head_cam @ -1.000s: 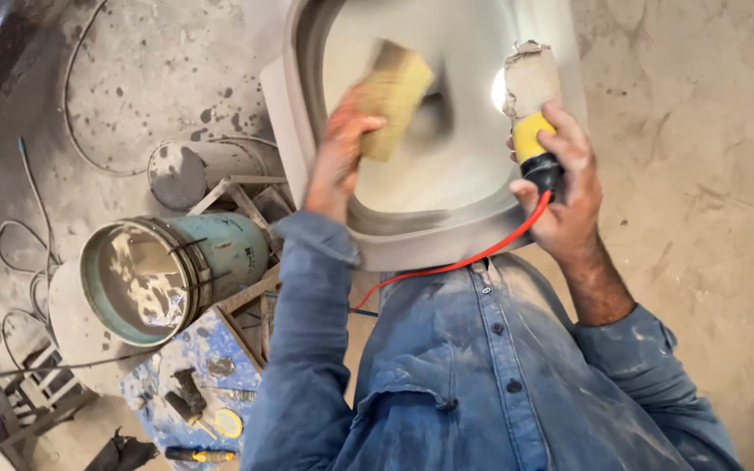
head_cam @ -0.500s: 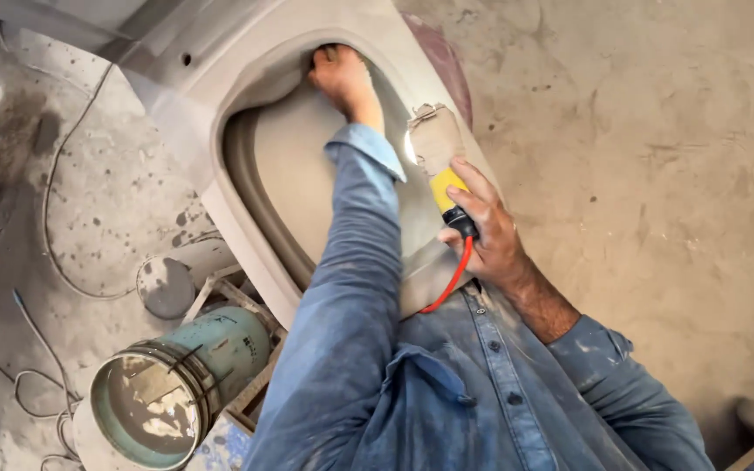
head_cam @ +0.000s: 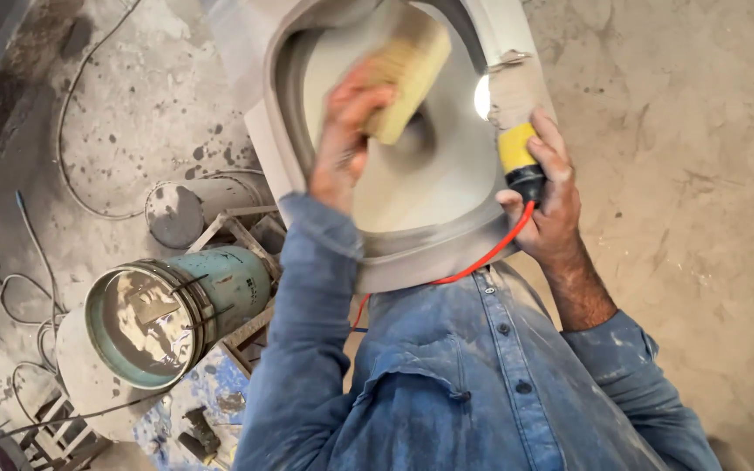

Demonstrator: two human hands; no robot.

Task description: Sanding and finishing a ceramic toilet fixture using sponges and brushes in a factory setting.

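Note:
A pale grey unfired toilet bowl (head_cam: 412,262) stands in front of me, its hollow facing up. My left hand (head_cam: 346,139) grips a wide tan brush (head_cam: 407,78) inside the bowl, bristle end toward the far rim. My right hand (head_cam: 551,196) holds a yellow-handled work lamp (head_cam: 512,131) against the bowl's right rim, its bulb glowing into the hollow. A red cable (head_cam: 481,262) runs from the lamp along the bowl's near edge.
A teal bucket (head_cam: 176,314) with wet grey slip sits on a wooden stand at lower left. A dusty round container (head_cam: 189,209) stands behind it. Loose cables (head_cam: 71,157) trail over the splattered floor at left. Bare concrete floor (head_cam: 699,218) lies at right.
My left hand drew back from deep in the bowl's far end toward its middle, and the brush shows again. The view shifted back over the bowl. The lamp hand stays on the rim.

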